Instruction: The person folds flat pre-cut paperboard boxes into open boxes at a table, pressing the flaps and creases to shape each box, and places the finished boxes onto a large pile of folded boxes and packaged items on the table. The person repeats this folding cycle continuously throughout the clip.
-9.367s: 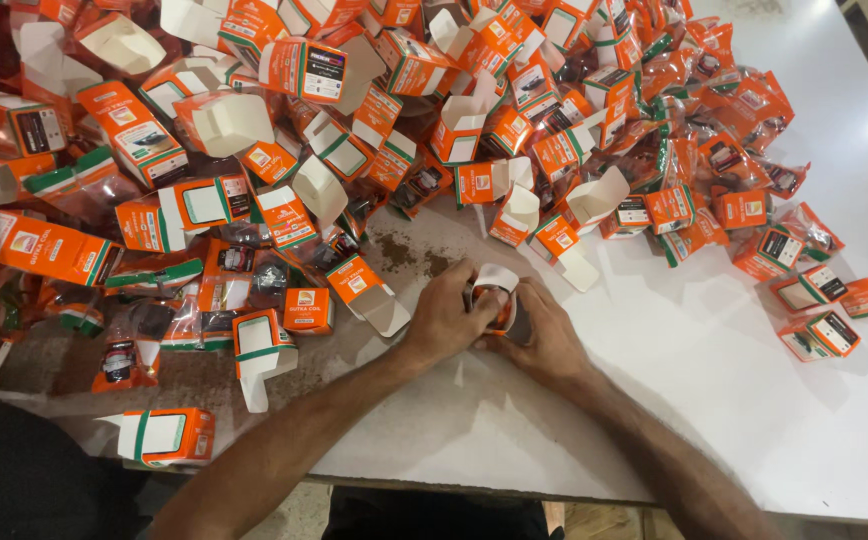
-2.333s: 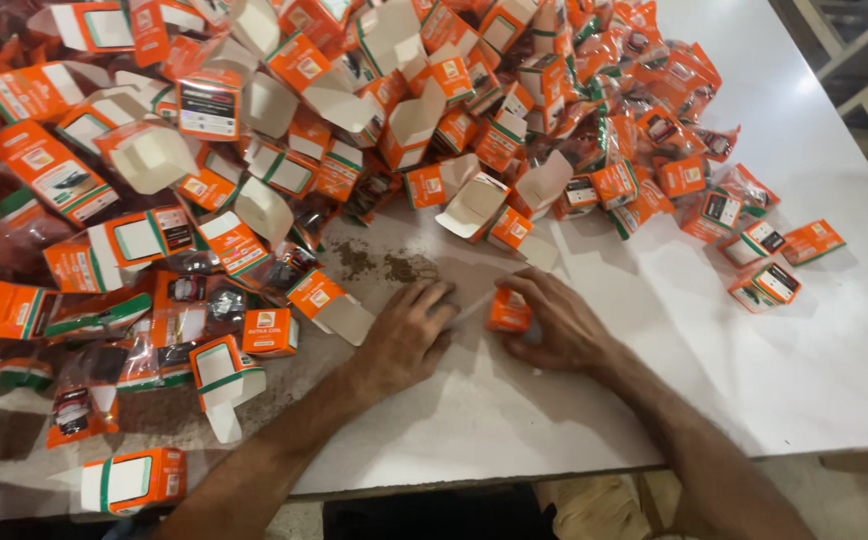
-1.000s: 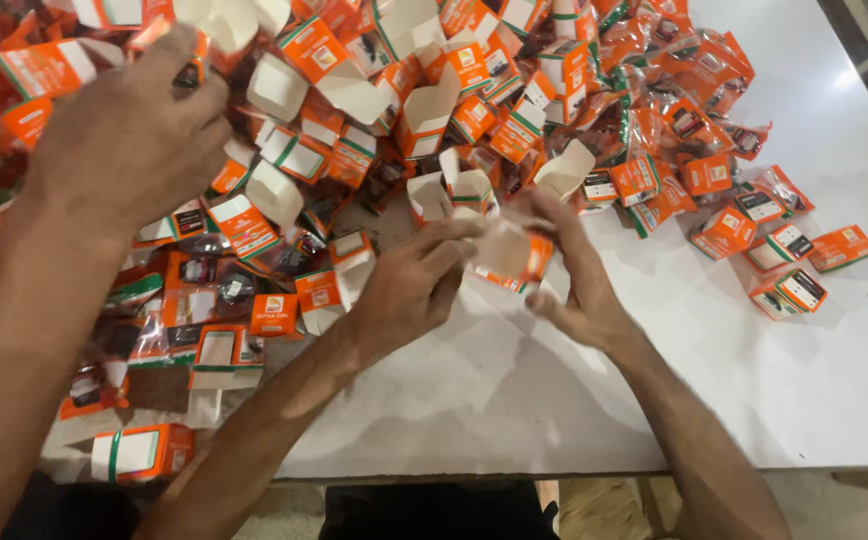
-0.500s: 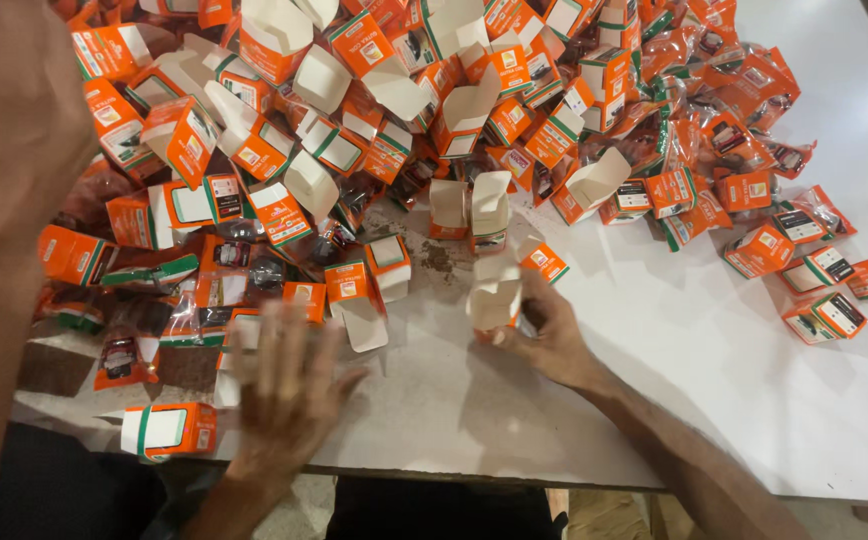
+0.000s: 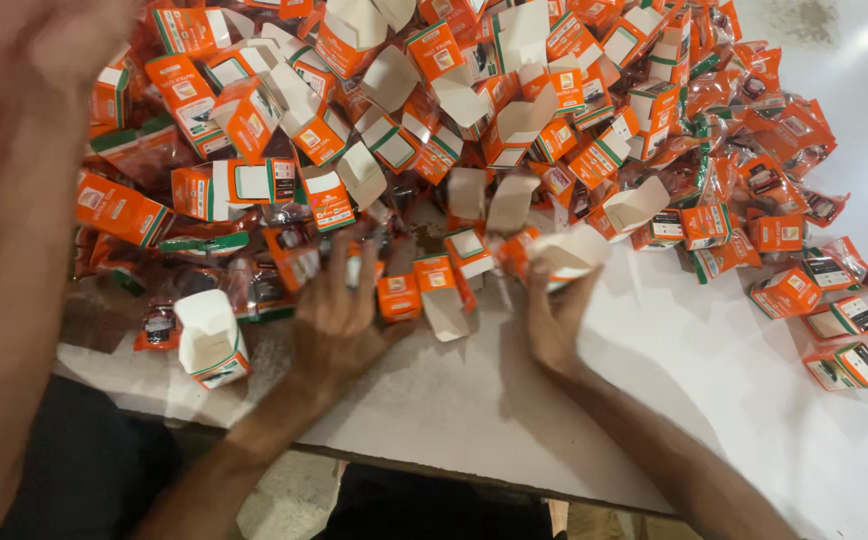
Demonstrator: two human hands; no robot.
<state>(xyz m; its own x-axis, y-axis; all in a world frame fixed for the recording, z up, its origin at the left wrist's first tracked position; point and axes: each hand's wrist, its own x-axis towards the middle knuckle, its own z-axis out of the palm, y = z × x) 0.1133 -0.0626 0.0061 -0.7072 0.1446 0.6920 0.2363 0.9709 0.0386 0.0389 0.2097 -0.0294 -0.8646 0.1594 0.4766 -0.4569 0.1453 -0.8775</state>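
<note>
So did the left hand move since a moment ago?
Yes. The left hand, which lay low near the table edge half a second ago, has slid up into the pile, fingers spread over the sachets and small orange boxes. The right hand holds an open box.

Your right hand (image 5: 554, 320) is gripping a small open orange-and-white carton (image 5: 559, 255), its flap standing up toward twelve o'clock. Your left hand (image 5: 339, 315) is lying spread, palm down, on a clear packet (image 5: 294, 262) at the edge of the heap of orange cartons (image 5: 474, 110) covering the white table (image 5: 714, 370). Another person's arm (image 5: 14, 250) is crossing at nine o'clock.
</note>
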